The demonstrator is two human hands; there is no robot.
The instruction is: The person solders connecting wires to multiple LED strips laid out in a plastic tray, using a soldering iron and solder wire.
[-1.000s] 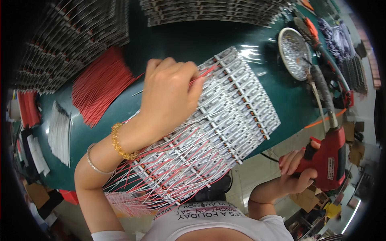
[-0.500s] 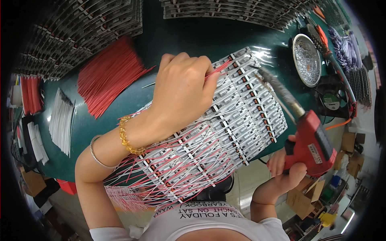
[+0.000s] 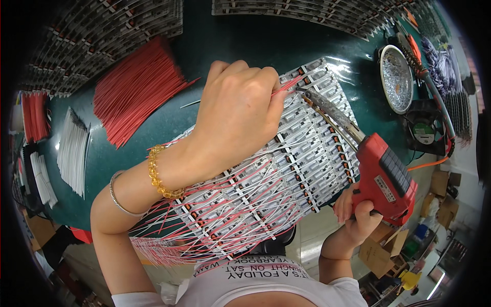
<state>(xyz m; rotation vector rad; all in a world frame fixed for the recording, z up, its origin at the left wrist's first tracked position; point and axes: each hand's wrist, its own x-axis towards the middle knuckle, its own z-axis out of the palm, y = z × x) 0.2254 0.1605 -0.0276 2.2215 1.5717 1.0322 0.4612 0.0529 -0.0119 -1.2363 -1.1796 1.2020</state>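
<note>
My left hand [image 3: 238, 110] is closed, pinching red wires [image 3: 289, 86] whose ends reach over the far edge of a panel of small connector-like parts [image 3: 307, 146]. My right hand [image 3: 358, 215] grips the handle of a red soldering gun [image 3: 384, 176]. Its long, darkened tip points left and ends beside the wire ends; whether they touch I cannot tell. Many red and white wires trail from the near left half of the panel toward me. The left hand and forearm cover part of the panel.
A bundle of red wires [image 3: 135, 94] and a bundle of white wires [image 3: 72, 153] lie left on the green table [image 3: 232, 43]. More panels [image 3: 302, 13] stand at the back. A round metal dish [image 3: 396, 79] and a black fan [image 3: 423, 128] sit at right.
The soldering gun in my right hand has moved left, bringing its tip close to the wire ends. My left hand has shifted slightly right, still pinching the red wires.
</note>
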